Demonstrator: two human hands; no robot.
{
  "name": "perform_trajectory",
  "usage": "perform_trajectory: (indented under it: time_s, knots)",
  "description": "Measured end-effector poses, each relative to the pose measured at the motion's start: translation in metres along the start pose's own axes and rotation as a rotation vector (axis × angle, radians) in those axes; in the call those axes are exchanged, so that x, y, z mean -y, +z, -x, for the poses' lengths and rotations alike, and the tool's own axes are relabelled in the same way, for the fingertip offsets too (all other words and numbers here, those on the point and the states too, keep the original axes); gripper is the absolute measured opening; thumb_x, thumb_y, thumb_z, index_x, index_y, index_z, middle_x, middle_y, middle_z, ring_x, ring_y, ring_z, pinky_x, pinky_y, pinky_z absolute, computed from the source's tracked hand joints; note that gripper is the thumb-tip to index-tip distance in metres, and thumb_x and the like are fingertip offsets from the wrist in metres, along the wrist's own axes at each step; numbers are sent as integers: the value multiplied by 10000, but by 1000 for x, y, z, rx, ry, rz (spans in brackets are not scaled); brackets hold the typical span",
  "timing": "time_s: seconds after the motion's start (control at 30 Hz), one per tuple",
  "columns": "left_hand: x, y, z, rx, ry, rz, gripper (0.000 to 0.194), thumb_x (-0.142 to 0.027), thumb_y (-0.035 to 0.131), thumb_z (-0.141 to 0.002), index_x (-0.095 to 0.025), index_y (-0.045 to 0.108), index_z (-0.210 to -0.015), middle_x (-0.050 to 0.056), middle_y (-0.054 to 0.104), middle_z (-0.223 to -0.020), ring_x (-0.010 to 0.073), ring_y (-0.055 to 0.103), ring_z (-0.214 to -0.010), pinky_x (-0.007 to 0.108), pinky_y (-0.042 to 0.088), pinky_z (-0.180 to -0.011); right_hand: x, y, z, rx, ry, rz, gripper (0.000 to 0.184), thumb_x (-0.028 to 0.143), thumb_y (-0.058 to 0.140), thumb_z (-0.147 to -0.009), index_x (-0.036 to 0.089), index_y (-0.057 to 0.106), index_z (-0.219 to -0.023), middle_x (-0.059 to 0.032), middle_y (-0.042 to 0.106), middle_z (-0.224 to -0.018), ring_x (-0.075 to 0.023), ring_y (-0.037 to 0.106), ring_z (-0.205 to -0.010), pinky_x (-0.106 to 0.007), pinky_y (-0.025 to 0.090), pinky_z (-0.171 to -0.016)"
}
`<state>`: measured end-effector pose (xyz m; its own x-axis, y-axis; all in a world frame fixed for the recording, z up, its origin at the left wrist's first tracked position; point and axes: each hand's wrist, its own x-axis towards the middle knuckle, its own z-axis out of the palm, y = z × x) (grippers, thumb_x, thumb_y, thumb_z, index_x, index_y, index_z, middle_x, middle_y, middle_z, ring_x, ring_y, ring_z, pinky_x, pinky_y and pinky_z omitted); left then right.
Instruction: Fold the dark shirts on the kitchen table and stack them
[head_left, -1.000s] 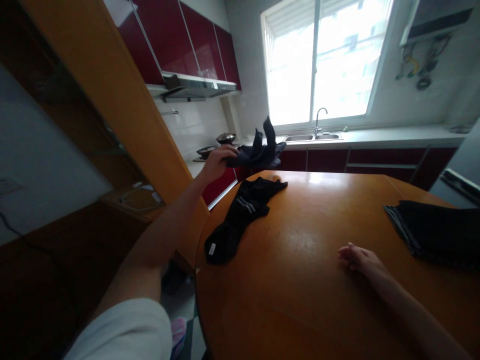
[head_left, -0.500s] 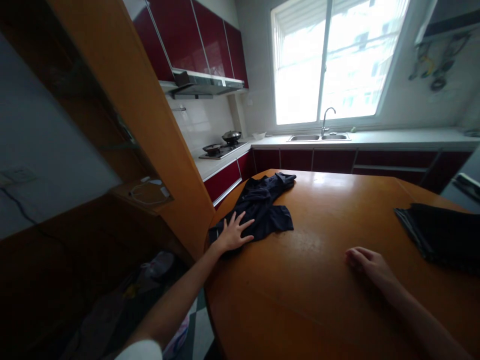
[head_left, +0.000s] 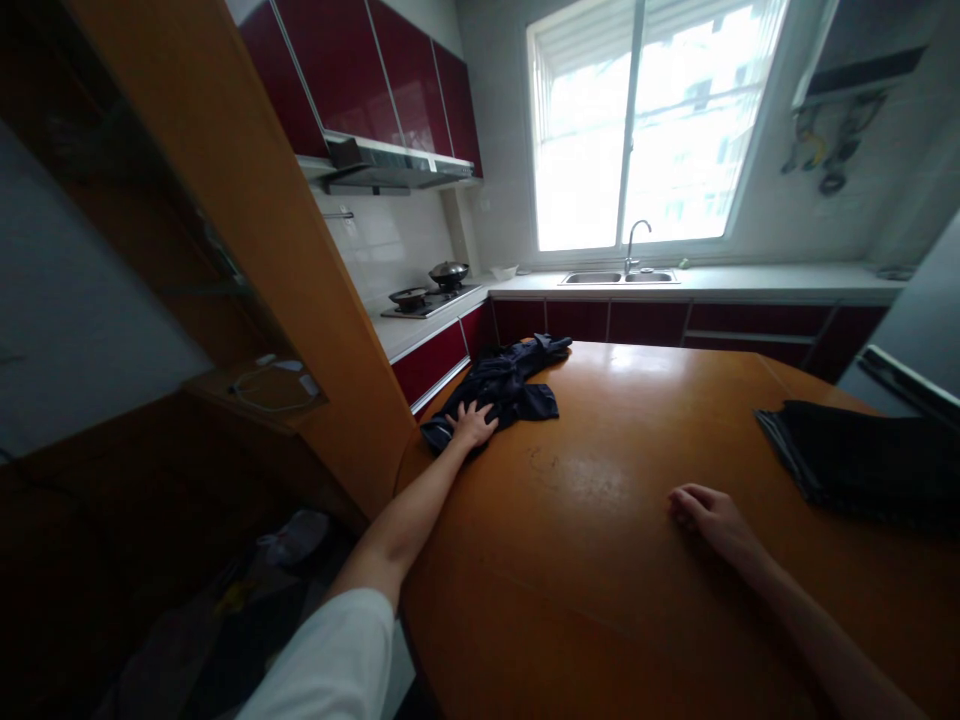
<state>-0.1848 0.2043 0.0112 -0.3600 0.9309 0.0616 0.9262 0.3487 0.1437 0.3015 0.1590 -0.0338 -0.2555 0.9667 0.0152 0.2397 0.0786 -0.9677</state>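
Observation:
A crumpled dark navy garment [head_left: 510, 382] lies along the far left edge of the round wooden table [head_left: 600, 580]. My left hand [head_left: 472, 426] presses flat on the near end of this garment, with the fingers spread and the arm stretched out. To the right, my right hand [head_left: 705, 508] rests on the bare wood with its fingers curled in, and no object shows in it. Farther right lies a folded black cloth item [head_left: 855, 455], apart from my right hand; its exact kind cannot be made out.
A wooden post [head_left: 300, 260] stands close to the table's left edge. Beyond the table are a gas stove [head_left: 427, 302] with pans, a white counter [head_left: 787, 276] and a sink [head_left: 592, 278] under the window. A bundle of cloth or bags [head_left: 296, 535] sits low on the left.
My left hand has pushed the navy garment away from me, and its near end is more bunched. My left arm reaches farther out. My right hand stays on the table, still curled.

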Motion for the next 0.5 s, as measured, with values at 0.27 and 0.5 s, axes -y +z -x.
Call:
perform_trajectory:
  time_s: [0.27, 0.5]
  knots:
    - [19, -1, 54, -28, 118, -64, 548, -483, 508, -941, -353, 502, -1473, 93, 288, -1638, 458, 202, -1488, 753, 221, -1101, 2, 3, 0, -12, -8, -17, 438, 604, 656, -748, 170, 703, -719, -62, 699, -686, -167, 583, -581, -285, 448, -545]
    - [-96, 3, 52, -85, 475, 78, 503, -352, 594, -939, -232, 540, -1424, 120, 521, -1429, 286, 500, -1298, 393, 426, -1089, 6, 4, 1, -30, -1, 5, 424, 595, 659, -741, 174, 704, -718, -63, 698, -694, -171, 586, -589, -285, 445, -544]
